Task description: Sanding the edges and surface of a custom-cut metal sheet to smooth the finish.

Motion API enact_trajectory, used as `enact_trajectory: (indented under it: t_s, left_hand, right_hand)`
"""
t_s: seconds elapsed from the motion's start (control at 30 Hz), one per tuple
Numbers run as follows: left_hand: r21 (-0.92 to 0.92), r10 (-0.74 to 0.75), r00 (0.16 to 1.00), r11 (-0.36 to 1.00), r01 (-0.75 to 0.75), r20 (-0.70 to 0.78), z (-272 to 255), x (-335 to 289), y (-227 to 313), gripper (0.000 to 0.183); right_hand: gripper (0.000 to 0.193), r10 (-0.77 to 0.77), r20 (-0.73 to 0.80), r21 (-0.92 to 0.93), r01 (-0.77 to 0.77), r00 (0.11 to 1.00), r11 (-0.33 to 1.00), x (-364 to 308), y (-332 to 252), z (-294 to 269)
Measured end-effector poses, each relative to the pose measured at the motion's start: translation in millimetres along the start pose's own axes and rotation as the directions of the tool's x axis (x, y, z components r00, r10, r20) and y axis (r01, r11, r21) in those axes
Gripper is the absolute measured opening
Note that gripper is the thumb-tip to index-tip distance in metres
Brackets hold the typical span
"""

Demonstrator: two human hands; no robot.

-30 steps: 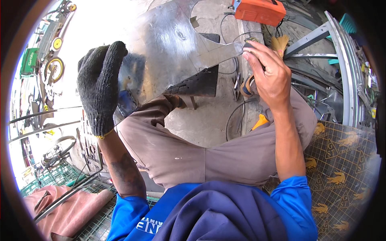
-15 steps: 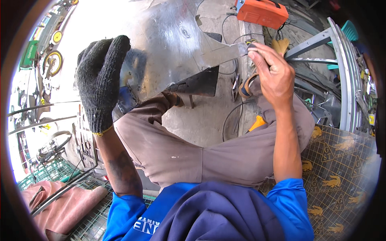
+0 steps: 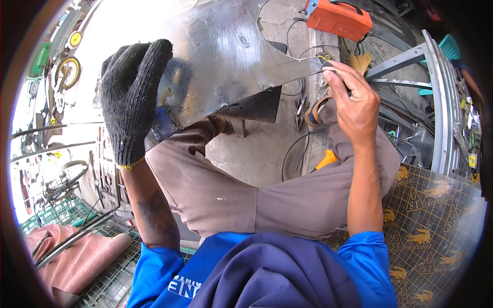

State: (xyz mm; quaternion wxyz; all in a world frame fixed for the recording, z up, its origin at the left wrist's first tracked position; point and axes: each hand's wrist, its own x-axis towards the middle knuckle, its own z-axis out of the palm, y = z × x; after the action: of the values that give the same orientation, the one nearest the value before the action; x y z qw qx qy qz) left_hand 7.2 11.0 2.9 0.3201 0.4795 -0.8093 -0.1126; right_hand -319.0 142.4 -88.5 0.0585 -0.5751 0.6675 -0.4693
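Still steadying work, pinching small dark object (image 3: 324,61) in bare right hand (image 3: 355,105) at silver metal sheet (image 3: 218,59), leaving black-gloved left hand (image 3: 134,92) grip unclear.

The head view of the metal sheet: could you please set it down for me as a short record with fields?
Metal sheet: shiny, with a curved cut-out and a narrow arm reaching right
Left grip: in a black knit glove, curled, at the sheet's left side; contact and contents cannot be told
Right grip: bare, closed on a small dark object at the narrow arm's tip
Below sheet: dark flat surface
Beyond, right: orange box-shaped machine, tan broom bristles
Lower left: pink cloth
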Motion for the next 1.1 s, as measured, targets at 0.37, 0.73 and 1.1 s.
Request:
enact_trajectory:
  t_s: [0.37,0.73,1.1]
  left_hand:
    - [-0.045,-0.033,0.999,0.998,0.032,-0.03,0.4,-3.0,-2.2,0.031]
    - [0.019,0.03,1.0,0.999,-0.03,-0.007,1.1,-5.4,-2.9,0.03]
    - [-0.052,-0.002,1.0,0.999,0.001,-0.014,0.9,2.2,-2.2,0.032]
  right_hand:
    - [0.017,-0.042,0.008,-0.001,0.042,0.999,0.999,13.6,-5.4,7.7]
    - [0.016,-0.077,-0.022,-0.029,0.077,0.997,0.997,0.1,-1.3,4.6]
    - [0.016,-0.059,-0.015,-0.041,0.058,0.998,0.997,11.8,-0.5,9.0]
